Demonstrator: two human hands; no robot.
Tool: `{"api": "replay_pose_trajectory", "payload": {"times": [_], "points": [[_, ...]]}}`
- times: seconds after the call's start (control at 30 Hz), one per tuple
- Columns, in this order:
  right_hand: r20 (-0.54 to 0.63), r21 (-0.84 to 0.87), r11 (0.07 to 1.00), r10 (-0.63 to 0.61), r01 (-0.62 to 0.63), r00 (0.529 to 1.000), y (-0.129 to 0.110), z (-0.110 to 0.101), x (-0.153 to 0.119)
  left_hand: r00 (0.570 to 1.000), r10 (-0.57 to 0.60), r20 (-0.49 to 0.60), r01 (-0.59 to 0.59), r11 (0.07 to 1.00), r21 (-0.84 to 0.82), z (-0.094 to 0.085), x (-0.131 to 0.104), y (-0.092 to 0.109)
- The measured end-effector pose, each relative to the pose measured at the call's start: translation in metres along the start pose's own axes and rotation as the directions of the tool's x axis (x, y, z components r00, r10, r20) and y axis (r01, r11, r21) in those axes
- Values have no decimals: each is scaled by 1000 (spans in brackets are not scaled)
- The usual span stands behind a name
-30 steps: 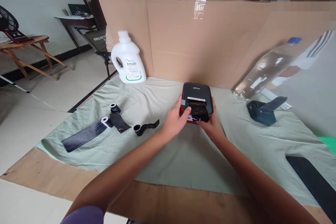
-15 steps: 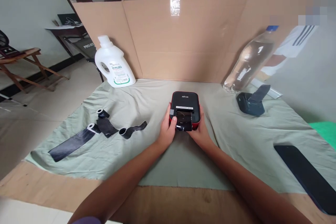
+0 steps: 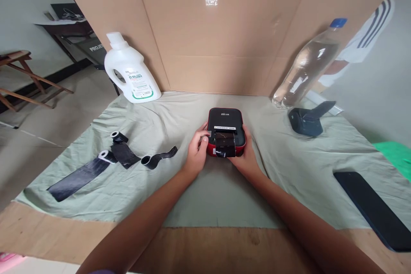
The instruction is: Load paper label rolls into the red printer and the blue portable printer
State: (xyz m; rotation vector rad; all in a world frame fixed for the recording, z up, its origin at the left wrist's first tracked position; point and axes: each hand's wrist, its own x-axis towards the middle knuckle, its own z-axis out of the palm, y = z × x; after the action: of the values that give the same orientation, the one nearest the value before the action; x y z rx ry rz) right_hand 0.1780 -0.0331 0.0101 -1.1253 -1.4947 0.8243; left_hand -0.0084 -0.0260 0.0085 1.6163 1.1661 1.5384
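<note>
In the middle of the cloth is a small portable label printer (image 3: pixel 225 119), black on top with red sides. A glossy dark strip (image 3: pixel 225 145) hangs out of its slot over the front edge. My right hand (image 3: pixel 245 156) wraps round the printer's right side and lower corner, its fingers mostly hidden beneath. At the left edge, my left hand (image 3: pixel 197 150) has its thumb and forefinger bent against the printer beside a small grey tab. Left of the hands lie several black ribbon rolls (image 3: pixel 118 137), partly unrolled.
A white detergent bottle (image 3: pixel 131 75) and a large clear bottle (image 3: pixel 306 68) with a blue cap lean on the cardboard screen (image 3: pixel 208 34). At right are a dark device (image 3: pixel 305 123) with a strip, a phone (image 3: pixel 372 209) and a person's white striped sleeve (image 3: pixel 369 34).
My left hand has shifted slightly left, its thumb moving off the strip to the printer's left edge and its forefinger up beside the grey tab. My right hand keeps its hold. The view has tilted down.
</note>
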Motion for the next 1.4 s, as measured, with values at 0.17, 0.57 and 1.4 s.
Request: {"api": "replay_pose_trajectory", "payload": {"times": [0.17, 0.57, 1.4], "points": [[48, -31, 999, -10, 12, 999, -5, -9, 4, 999, -47, -7, 47, 999, -8, 3, 8, -5], [118, 45, 996, -79, 74, 990, 7, -33, 42, 997, 77, -6, -77, 997, -14, -2, -1, -7], [543, -823, 466, 474, 325, 693, -69, 28, 152, 993, 112, -30, -112, 993, 22, -2, 0, -6]]}}
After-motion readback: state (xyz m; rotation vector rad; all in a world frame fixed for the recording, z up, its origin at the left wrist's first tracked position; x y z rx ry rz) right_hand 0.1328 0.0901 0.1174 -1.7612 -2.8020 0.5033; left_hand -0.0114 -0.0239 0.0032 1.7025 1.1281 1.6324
